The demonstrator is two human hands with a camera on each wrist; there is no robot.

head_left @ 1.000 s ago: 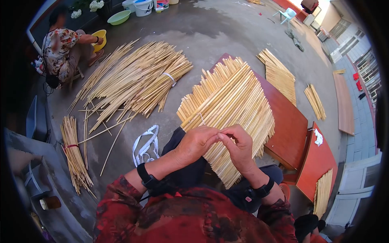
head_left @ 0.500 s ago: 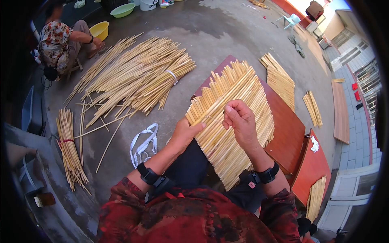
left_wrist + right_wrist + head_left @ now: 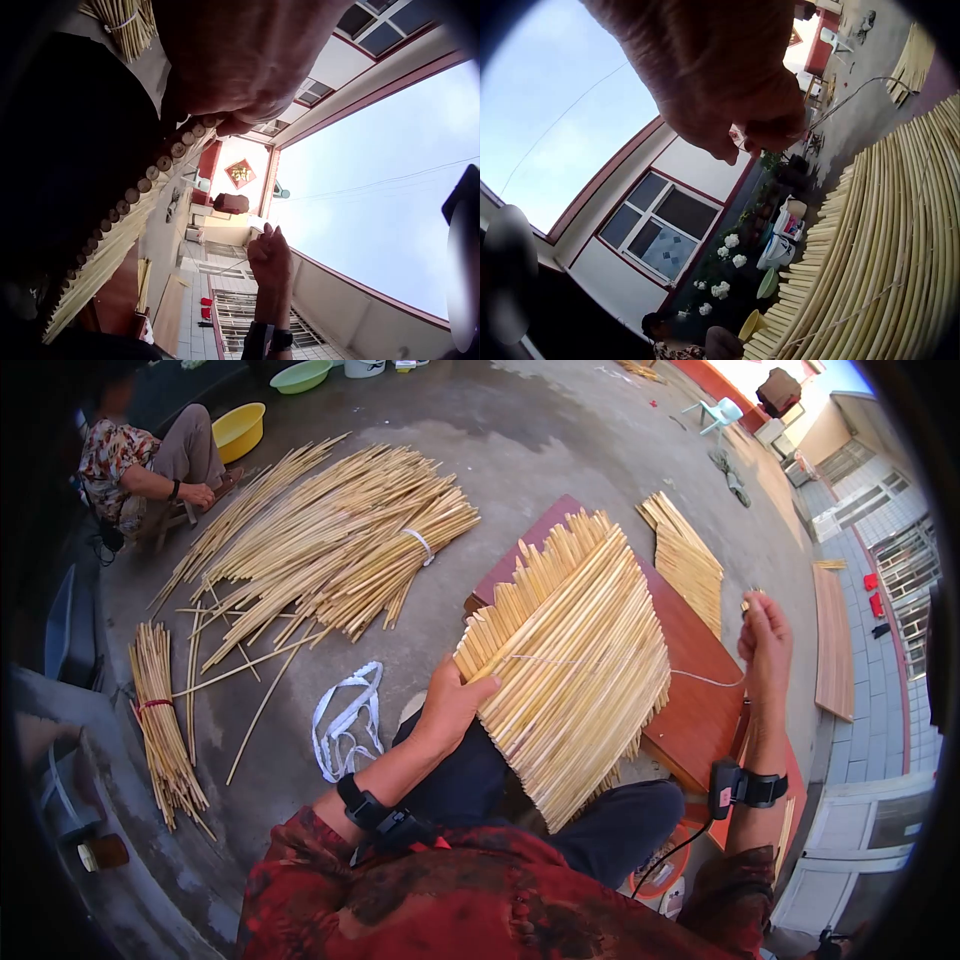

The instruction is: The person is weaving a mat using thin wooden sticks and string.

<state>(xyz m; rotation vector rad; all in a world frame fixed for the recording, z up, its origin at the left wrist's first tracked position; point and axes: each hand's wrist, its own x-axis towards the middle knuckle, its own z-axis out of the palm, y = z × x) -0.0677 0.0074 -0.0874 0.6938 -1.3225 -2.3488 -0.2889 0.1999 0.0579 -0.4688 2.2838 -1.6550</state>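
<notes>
A mat of pale peeled stalks [image 3: 590, 680], laid side by side in a fan, spans the person's lap and the red-brown table. The left hand [image 3: 447, 705] grips its left edge, thumb on top and the other fingers hidden beneath. Round cut stalk ends [image 3: 152, 172] show below that hand in the left wrist view. A white thread [image 3: 706, 680] runs from the mat's right side to the right hand [image 3: 767, 640], which pinches it out beyond the table. Another stretch of thread lies across the stalks near the left thumb. In the right wrist view the thread [image 3: 855, 93] curves from the fingertips.
Loose stalks [image 3: 320, 540] spread over the floor at the left, beside a red-tied bundle [image 3: 155, 720]. White straps [image 3: 347, 720] lie near the left knee. The red-brown table [image 3: 700, 695] stands at the right. Another person [image 3: 150, 475] sits by a yellow basin [image 3: 238, 432].
Both hands were together over the mat; the left then went to its left edge. The right hand has swung far out to the right, drawing the thread out with it.
</notes>
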